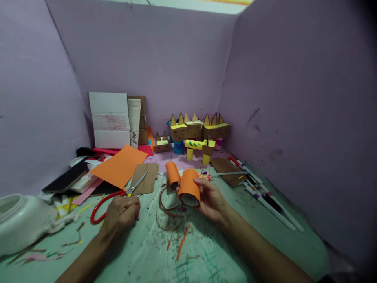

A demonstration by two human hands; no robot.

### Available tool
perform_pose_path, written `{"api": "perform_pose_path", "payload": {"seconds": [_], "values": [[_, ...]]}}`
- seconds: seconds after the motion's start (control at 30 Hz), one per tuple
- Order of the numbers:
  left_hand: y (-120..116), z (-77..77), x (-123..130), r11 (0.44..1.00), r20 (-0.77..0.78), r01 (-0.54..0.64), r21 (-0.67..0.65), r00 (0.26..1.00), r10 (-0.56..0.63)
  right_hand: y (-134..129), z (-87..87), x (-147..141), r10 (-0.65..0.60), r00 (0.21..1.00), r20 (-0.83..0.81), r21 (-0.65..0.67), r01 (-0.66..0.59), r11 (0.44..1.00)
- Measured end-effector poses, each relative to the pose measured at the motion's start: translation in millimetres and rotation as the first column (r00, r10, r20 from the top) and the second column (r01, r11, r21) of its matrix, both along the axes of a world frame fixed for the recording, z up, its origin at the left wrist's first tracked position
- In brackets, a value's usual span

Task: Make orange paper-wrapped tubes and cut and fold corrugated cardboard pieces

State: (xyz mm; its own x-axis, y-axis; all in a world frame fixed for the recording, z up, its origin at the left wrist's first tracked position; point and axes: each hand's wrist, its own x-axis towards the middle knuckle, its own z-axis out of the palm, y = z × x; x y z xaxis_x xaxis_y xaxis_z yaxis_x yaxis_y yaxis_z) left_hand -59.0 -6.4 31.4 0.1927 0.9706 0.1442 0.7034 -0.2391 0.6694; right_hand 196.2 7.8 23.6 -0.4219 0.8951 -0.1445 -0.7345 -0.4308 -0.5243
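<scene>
My right hand (211, 198) grips an orange paper-covered tube (189, 182), thumb on its side and a fingertip behind; the tube's pale inside faces me. Just left of it a second, narrower orange tube (172, 173) is tilted. My left hand (122, 214) is a closed fist low over the table, and its palm side is hidden. Close by lie scissors (129, 191) with red handles; the fist covers part of them, and I cannot tell if it touches them. Their blades rest over a brown cardboard piece (150, 179).
Cardboard animal figures (193, 129) stand at the back. Orange paper (120, 165) tops a pile at left, near a white pot (26, 220). Marker pens (269, 200) lie along the right wall (297, 118). Orange scraps (183, 241) and twisted strips litter the green tabletop (141, 251).
</scene>
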Motion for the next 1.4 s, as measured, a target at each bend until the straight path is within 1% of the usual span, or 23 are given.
{"api": "perform_pose_path", "payload": {"seconds": [0.13, 0.2, 0.33, 0.4, 0.47, 0.53, 0.6, 0.67, 0.73, 0.77, 0.83, 0.87, 0.9, 0.93, 0.97, 1.0, 1.03, 1.07, 1.1, 1.13, 1.23, 1.3, 1.4], "values": [[2, -2.1, 7, 0.993, 0.082, 0.114, -0.043, 0.991, -0.11, 1, -1.3, 0, 0.029, 0.998, -0.051, -0.036, -0.031, 0.999], [3, -2.3, 8, 0.988, 0.103, 0.151, -0.023, 0.984, -0.148, 2, -2.9, 1, 0.046, 0.996, -0.07, -0.051, -0.05, 0.997], [-3, -3.5, 14, 0.989, 0.107, 0.122, 0.088, 0.986, -0.131, 2, -9.1, 1, 0.081, 0.991, -0.102, -0.085, -0.09, 0.992], [-9, -3.3, 20, 0.978, 0.111, 0.092, 0.187, 0.987, -0.114, 2, -11.5, -1, 0.098, 0.988, -0.12, -0.106, -0.111, 0.988], [-13, -1.7, 29, 0.93, 0.085, 0.125, 0.347, 0.983, -0.164, -1, -11.8, -4, 0.12, 0.983, -0.136, -0.126, -0.138, 0.982], [-13, 0.8, 41, 0.85, 0.009, 0.239, 0.469, 0.961, -0.275, -5, -9.4, -9, 0.151, 0.975, -0.162, -0.143, -0.174, 0.974], [-9, 3.6, 54, 0.787, -0.047, 0.362, 0.5, 0.918, -0.393, -10, -5.2, -15, 0.199, 0.956, -0.216, -0.149, -0.234, 0.961], [-4, 6.3, 64, 0.757, -0.01, 0.425, 0.496, 0.875, -0.484, -14, -1.5, -20, 0.246, 0.933, -0.263, -0.126, -0.286, 0.95], [-1, 9.4, 71, 0.772, 0.116, 0.431, 0.468, 0.836, -0.537, -18, 0.1, -23, 0.307, 0.922, -0.237, -0.086, -0.334, 0.939], [-1, 11.1, 72, 0.803, 0.198, 0.416, 0.427, 0.823, -0.532, -19, -0.2, -23, 0.352, 0.918, -0.183, -0.071, -0.37, 0.926], [-3, 14.5, 71, 0.876, 0.336, 0.368, 0.311, 0.82, -0.464, -20, -1.7, -20, 0.444, 0.896, -0.002, -0.074, -0.443, 0.893], [-5, 16.0, 70, 0.905, 0.376, 0.337, 0.261, 0.828, -0.417, -20, -2.5, -17, 0.458, 0.881, 0.119, -0.082, -0.451, 0.889], [-7, 17.1, 68, 0.924, 0.394, 0.307, 0.228, 0.838, -0.376, -19, -2.8, -13, 0.418, 0.871, 0.258, -0.07, -0.414, 0.907], [-8, 17.6, 66, 0.933, 0.398, 0.288, 0.214, 0.847, -0.353, -19, -2.6, -9, 0.313, 0.859, 0.404, -0.025, -0.332, 0.943], [-8, 17.4, 64, 0.937, 0.399, 0.283, 0.205, 0.85, -0.344, -19, -1.9, -6, 0.152, 0.826, 0.543, 0.07, -0.225, 0.972], [-8, 16.3, 63, 0.94, 0.406, 0.281, 0.192, 0.849, -0.337, -19, -0.6, -2, -0.034, 0.761, 0.648, 0.202, -0.129, 0.971], [-8, 14.5, 62, 0.944, 0.418, 0.282, 0.172, 0.847, -0.329, -20, 0.8, 0, -0.203, 0.676, 0.708, 0.342, -0.076, 0.937], [-7, 12.1, 61, 0.947, 0.433, 0.284, 0.15, 0.842, -0.321, -22, 2.3, 1, -0.334, 0.597, 0.729, 0.463, -0.071, 0.884], [-6, 9.3, 61, 0.948, 0.447, 0.289, 0.133, 0.836, -0.318, -24, 3.5, 1, -0.423, 0.544, 0.724, 0.558, -0.102, 0.824], [-6, 6.4, 62, 0.946, 0.453, 0.297, 0.13, 0.831, -0.323, -26, 4.4, 0, -0.476, 0.519, 0.71, 0.623, -0.15, 0.767], [-6, -1.1, 67, 0.922, 0.401, 0.324, 0.21, 0.832, -0.383, -29, 4.6, -6, -0.577, 0.506, 0.64, 0.744, -0.225, 0.629], [-6, -4.2, 70, 0.911, 0.352, 0.329, 0.25, 0.845, -0.402, -29, 3.4, -10, -0.643, 0.494, 0.585, 0.799, -0.217, 0.561], [-5, -7.7, 73, 0.925, 0.369, 0.312, 0.218, 0.851, -0.374, -26, -0.1, -11, -0.709, 0.483, 0.514, 0.854, -0.214, 0.474]]}}
